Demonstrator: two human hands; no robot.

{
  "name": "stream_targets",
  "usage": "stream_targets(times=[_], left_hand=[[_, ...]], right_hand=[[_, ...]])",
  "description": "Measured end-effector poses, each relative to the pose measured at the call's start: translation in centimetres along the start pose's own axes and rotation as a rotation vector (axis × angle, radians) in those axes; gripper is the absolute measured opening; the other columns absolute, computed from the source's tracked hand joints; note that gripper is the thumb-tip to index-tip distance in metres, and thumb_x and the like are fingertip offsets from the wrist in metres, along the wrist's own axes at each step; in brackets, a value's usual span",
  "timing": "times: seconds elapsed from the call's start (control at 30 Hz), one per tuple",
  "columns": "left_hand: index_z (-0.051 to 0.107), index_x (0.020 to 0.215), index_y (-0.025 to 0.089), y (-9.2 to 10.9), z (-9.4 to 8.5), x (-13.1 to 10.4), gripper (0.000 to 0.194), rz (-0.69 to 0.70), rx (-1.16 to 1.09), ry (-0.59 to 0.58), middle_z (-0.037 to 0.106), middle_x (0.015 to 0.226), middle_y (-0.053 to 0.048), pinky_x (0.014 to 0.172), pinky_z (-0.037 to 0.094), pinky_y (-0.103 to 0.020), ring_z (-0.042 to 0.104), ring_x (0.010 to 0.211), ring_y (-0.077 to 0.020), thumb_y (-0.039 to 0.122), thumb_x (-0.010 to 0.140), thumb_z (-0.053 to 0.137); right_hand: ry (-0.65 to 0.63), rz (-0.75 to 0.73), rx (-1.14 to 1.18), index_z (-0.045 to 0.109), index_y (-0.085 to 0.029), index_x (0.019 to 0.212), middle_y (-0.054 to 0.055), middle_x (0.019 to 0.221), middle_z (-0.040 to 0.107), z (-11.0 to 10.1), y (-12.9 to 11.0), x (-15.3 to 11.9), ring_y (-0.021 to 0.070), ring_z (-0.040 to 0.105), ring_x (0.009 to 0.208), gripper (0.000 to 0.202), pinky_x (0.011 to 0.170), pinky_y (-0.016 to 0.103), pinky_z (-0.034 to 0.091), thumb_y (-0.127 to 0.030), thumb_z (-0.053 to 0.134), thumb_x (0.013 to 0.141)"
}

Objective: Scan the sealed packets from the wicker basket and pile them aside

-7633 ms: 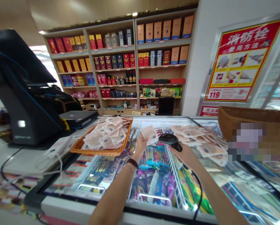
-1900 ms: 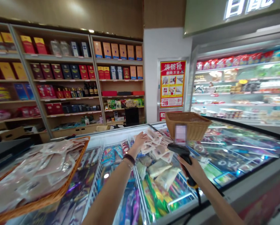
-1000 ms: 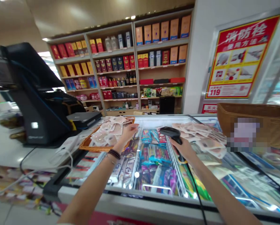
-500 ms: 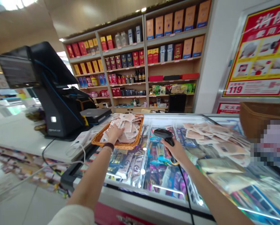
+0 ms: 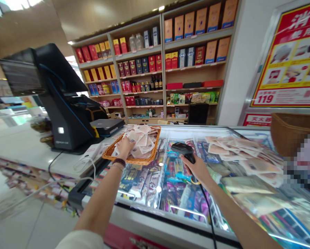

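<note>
packets (image 5: 145, 141) — left hand (image 5: 125, 146) inside basket rim (image 5: 140, 161)

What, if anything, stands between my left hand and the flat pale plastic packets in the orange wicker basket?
Nothing visible: your left hand is over the basket, fingers at the packets. Only its right rim parts them from the black handheld scanner.

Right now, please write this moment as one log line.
left hand: at packets in orange basket | right hand: holding black scanner | packet pile: on freezer, right of scanner
</note>
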State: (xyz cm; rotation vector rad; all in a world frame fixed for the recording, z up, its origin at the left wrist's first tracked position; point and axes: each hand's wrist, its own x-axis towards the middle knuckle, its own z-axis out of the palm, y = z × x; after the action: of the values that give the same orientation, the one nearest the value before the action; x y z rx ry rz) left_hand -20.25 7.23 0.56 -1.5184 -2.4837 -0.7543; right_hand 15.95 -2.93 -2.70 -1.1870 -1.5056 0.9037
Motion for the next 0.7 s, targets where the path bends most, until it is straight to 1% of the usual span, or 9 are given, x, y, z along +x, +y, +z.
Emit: stream_targets(times=[0.07,0.13,0.23,0.3,0.4,0.47,0.53,0.6,0.7], left_hand=[[0.057,0.140,0.008,-0.1,-0.1,0.0,0.067,0.022,0.004,0.022,0.061,0.143,-0.028,0.112,0.042,-0.053,0.054,0.138,-0.0432,0.041,0.084,0.074],[0.055,0.142,0.009,0.0,-0.3,-0.3,0.069,0.097,0.003,0.104,0.060,0.145,-0.026,0.112,0.043,-0.051,0.052,0.139,-0.0425,0.036,0.081,0.076],[0.059,0.138,0.013,0.5,-0.6,-0.7,0.057,0.265,-0.029,0.142,0.064,0.139,-0.020,0.112,0.044,-0.046,0.056,0.135,-0.0361,0.025,0.083,0.071],[0.061,0.136,0.015,1.4,-0.6,-0.9,0.049,0.330,-0.065,0.083,0.069,0.131,-0.017,0.107,0.048,-0.041,0.063,0.125,-0.0308,0.021,0.087,0.066],[0.068,0.129,0.015,3.3,-0.2,-1.1,0.038,0.425,-0.027,-0.119,0.075,0.114,-0.014,0.097,0.052,-0.036,0.070,0.107,-0.0275,0.020,0.092,0.062],[0.074,0.119,0.015,4.5,0.4,-1.3,0.030,0.505,0.019,-0.215,0.076,0.112,-0.014,0.099,0.050,-0.037,0.070,0.107,-0.0279,0.021,0.091,0.064],[0.076,0.116,0.017,5.3,1.0,-1.5,0.028,0.556,0.033,-0.216,0.073,0.122,-0.015,0.104,0.048,-0.038,0.068,0.114,-0.0293,0.024,0.090,0.068],[0.074,0.122,0.018,5.7,1.3,-1.4,0.035,0.584,0.042,-0.199,0.068,0.132,-0.017,0.106,0.046,-0.039,0.064,0.121,-0.0307,0.029,0.088,0.073],[0.073,0.121,0.020,5.4,1.2,-0.9,0.038,0.604,0.073,-0.258,0.071,0.124,-0.015,0.103,0.047,-0.040,0.063,0.119,-0.0311,0.032,0.086,0.075]], right_hand=[[-0.001,0.000,0.003,0.051,-0.026,0.067,-0.003,0.042,0.055,-0.3,0.2,0.0,0.0145,0.048,0.034,0.043,0.045,0.029,0.041,-0.065,0.065,0.081],[-0.008,-0.002,0.007,0.051,-0.026,0.067,-0.003,0.041,0.055,-0.5,0.4,-0.1,0.0146,0.049,0.034,0.044,0.045,0.029,0.041,-0.065,0.065,0.083],[-0.007,-0.014,0.007,0.053,-0.025,0.068,-0.003,0.042,0.055,-0.6,0.4,-0.3,0.0147,0.050,0.036,0.043,0.046,0.029,0.042,-0.063,0.065,0.086],[-0.002,-0.027,0.007,0.054,-0.025,0.069,-0.004,0.043,0.054,-0.6,0.3,-0.4,0.0147,0.050,0.036,0.042,0.046,0.029,0.042,-0.062,0.066,0.086],[0.007,-0.045,0.017,0.053,-0.025,0.069,-0.004,0.042,0.053,-0.6,0.0,-0.7,0.0143,0.048,0.035,0.042,0.045,0.029,0.041,-0.061,0.065,0.087],[0.011,-0.049,0.020,0.053,-0.025,0.069,-0.004,0.042,0.053,-0.6,0.0,-0.7,0.0142,0.048,0.035,0.042,0.045,0.029,0.041,-0.062,0.065,0.087],[0.023,-0.044,0.018,0.053,-0.025,0.070,-0.004,0.042,0.053,-0.6,0.4,-0.7,0.0142,0.047,0.035,0.043,0.045,0.029,0.041,-0.063,0.066,0.085],[0.051,-0.039,0.021,0.054,-0.026,0.071,-0.004,0.042,0.053,-0.6,0.9,-0.5,0.0143,0.046,0.034,0.044,0.044,0.030,0.040,-0.066,0.066,0.082],[0.081,-0.044,0.025,0.055,-0.026,0.071,-0.004,0.041,0.052,-0.5,1.5,-0.2,0.0146,0.045,0.032,0.044,0.042,0.030,0.039,-0.068,0.065,0.081]])
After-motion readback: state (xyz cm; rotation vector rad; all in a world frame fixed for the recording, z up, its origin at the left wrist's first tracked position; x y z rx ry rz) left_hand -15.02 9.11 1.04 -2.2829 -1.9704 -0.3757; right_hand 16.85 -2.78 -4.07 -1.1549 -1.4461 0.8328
